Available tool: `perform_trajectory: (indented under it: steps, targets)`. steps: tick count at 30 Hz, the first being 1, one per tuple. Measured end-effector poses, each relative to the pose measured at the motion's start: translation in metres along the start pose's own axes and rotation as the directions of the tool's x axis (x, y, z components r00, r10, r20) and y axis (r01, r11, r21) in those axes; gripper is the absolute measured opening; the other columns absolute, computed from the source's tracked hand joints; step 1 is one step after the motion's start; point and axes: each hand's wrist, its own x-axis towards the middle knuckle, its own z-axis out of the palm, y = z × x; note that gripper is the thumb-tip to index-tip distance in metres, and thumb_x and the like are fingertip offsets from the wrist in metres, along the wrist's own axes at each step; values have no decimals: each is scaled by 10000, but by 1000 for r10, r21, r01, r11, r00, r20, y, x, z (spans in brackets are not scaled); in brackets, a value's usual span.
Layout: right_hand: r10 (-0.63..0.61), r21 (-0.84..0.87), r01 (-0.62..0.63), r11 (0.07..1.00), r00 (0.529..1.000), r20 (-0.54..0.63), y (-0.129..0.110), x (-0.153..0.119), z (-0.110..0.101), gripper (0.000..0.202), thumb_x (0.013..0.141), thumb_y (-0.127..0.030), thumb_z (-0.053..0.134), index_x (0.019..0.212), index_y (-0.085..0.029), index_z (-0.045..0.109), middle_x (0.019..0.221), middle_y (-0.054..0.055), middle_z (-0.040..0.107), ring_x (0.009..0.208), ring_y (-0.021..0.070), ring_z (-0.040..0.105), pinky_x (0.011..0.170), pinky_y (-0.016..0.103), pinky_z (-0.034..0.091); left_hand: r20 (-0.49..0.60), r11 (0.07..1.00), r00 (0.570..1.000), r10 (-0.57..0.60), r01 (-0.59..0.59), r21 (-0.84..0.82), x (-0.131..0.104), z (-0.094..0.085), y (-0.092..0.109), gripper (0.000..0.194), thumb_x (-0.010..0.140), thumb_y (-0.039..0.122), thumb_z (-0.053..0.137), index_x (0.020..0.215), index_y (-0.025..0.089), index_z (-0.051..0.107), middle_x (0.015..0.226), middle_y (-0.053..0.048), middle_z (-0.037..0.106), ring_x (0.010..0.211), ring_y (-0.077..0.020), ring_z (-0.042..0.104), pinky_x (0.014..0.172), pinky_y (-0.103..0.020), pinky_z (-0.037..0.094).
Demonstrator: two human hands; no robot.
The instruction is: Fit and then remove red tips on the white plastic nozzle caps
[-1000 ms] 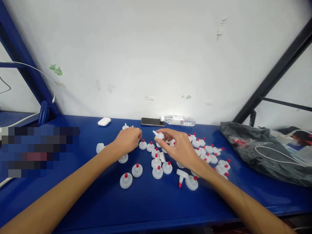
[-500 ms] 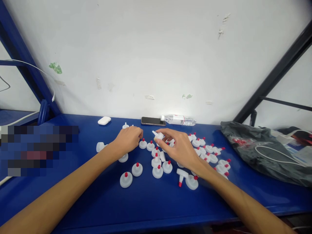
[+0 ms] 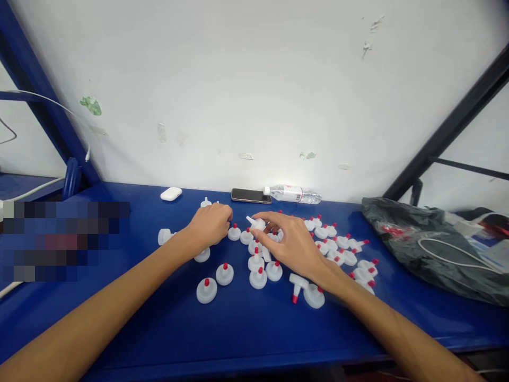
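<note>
The right hand (image 3: 288,241) pinches a cap (image 3: 258,224) over the table (image 3: 246,329) by its base, probably to leave the bare spout free, pointing leftward; the left hand (image 3: 210,223) has curled fingers, but I cannot tell whether they grip anything; red-tipped caps (image 3: 258,279) mostly stand on broad bases, likely for steadiness; the surface is blue, against a scuffed white wall (image 3: 238,95).

It looks like a plain workshop, exact kind unclear. Many white nozzle caps (image 3: 207,293) lie mid-frame on a blue bench (image 3: 246,331) beneath a scuffed white wall (image 3: 254,95); a blue post (image 3: 32,69) slants at upper left.
</note>
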Motion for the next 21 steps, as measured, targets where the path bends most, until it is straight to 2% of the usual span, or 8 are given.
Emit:
perform_trajectory:
  steps: [3, 9, 13, 15, 17, 19, 21]
  targets:
    - [3, -3, -3, 1000, 1000, 1, 0, -1, 0, 262, 922, -369, 646, 1153, -254, 688, 953, -18, 753, 824, 167, 690, 730, 290, 503, -10, 1000, 1000, -4, 4, -1, 0, 0, 0, 220, 849, 172, 482, 892, 202, 697, 970, -87, 735, 895, -265, 683, 691, -332, 488]
    - [9, -2, -9, 1000, 1000, 2, -1, 0, 0, 267, 921, -376, 649, 1156, -255, 688, 925, -16, 749, 808, 167, 686, 715, 288, 499, -85, 999, 996, 0, -4, -50, 1, 1, 0, 158, 813, 173, 530, 826, 193, 686, 920, -81, 749, 846, -264, 689, 625, -317, 455]
    - [10, 2, -10, 1000, 1000, 2, 0, 2, 0, 263, 918, -367, 654, 1155, -258, 690, 911, -17, 749, 799, 166, 687, 716, 289, 496, -201, 994, 979, -8, -14, -110, 0, -4, 3, 193, 861, 222, 515, 921, 212, 699, 910, -62, 753, 835, -252, 685, 635, -328, 452]
    - [9, 5, -8, 1000, 1000, -4, 0, 2, -1, 265, 918, -369, 652, 1156, -260, 690, 904, -19, 748, 797, 168, 688, 725, 293, 495, -311, 978, 950, -1, -64, -197, -1, -10, 7, 201, 888, 270, 523, 966, 230, 704, 871, -32, 744, 797, -221, 675, 664, -326, 461]
    - [14, 2, -14, 1000, 1000, -13, 0, 2, -2, 272, 922, -378, 646, 1163, -260, 687, 902, -21, 748, 803, 169, 687, 730, 297, 497, -434, 925, 901, 1, -165, -342, -3, -15, 11, 192, 889, 302, 560, 981, 237, 716, 793, -1, 723, 722, -183, 655, 683, -316, 471]
    - [23, -4, -24, 1000, 999, -27, 0, 1, -3, 284, 925, -389, 641, 1170, -254, 685, 916, -16, 747, 814, 172, 687, 730, 301, 500, -509, 829, 861, -10, -277, -486, -5, -19, 14, 202, 883, 312, 597, 1017, 236, 728, 776, 12, 716, 680, -156, 635, 681, -299, 482]
    - [28, -6, -28, 1000, 999, -35, 0, 1, -3, 289, 927, -394, 635, 1171, -247, 684, 932, -10, 747, 821, 176, 686, 714, 301, 500, -510, 741, 860, 6, -346, -575, -5, -19, 16, 203, 884, 322, 616, 1022, 240, 741, 866, 2, 735, 714, -147, 634, 664, -281, 486]
